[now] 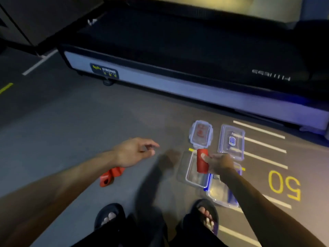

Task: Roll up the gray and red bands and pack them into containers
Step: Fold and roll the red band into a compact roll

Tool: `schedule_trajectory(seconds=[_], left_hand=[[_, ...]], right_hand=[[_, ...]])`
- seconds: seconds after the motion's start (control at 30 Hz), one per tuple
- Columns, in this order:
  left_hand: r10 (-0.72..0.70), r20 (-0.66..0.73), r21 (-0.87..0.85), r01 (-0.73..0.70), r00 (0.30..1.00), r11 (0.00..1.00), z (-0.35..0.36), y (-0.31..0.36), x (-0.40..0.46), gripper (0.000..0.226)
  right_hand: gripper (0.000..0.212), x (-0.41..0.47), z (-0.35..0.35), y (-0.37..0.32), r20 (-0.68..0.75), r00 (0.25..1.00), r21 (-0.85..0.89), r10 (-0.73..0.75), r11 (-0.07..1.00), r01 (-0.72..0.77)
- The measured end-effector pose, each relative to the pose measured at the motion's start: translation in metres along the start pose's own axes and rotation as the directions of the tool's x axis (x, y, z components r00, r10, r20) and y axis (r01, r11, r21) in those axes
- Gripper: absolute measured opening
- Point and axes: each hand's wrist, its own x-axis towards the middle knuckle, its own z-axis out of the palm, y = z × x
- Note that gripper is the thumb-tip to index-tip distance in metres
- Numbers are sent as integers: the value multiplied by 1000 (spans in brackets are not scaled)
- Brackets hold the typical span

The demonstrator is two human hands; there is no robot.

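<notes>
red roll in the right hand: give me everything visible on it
The red roll is a band wound into a short, fairly tight cylinder, matte and rubbery-looking, with no markings visible. It stands roughly upright, top end toward the closed container beyond it. The right hand pinches it from its right side, thumb on the front, fingers behind. It is held off the floor, above the open clear container, not yet inside.

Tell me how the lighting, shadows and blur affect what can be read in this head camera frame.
Head view: dim light with a bluish cast at right; the left hand is motion-blurred and casts a soft shadow on the floor; the red roll in the right hand stays legible; the clear containers look faint; wide-angle bending curves the treadmill edge.
</notes>
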Motion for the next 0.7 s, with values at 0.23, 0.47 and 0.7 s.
schedule_trajectory(seconds=[0.23,0.47,0.7], left_hand=[[-171,78,-135,181,982,974,71,-101,50,19],[-278,129,-171,298,952,939,123,-150,75,38],[-351,141,-229,375,926,898,132,-166,84,32]], right_hand=[[24,98,41,70,-114,992,-72,45,996,-54],[28,140,68,88,-233,971,-125,42,989,-73],[29,154,85,93,-268,963,-183,26,980,-77]])
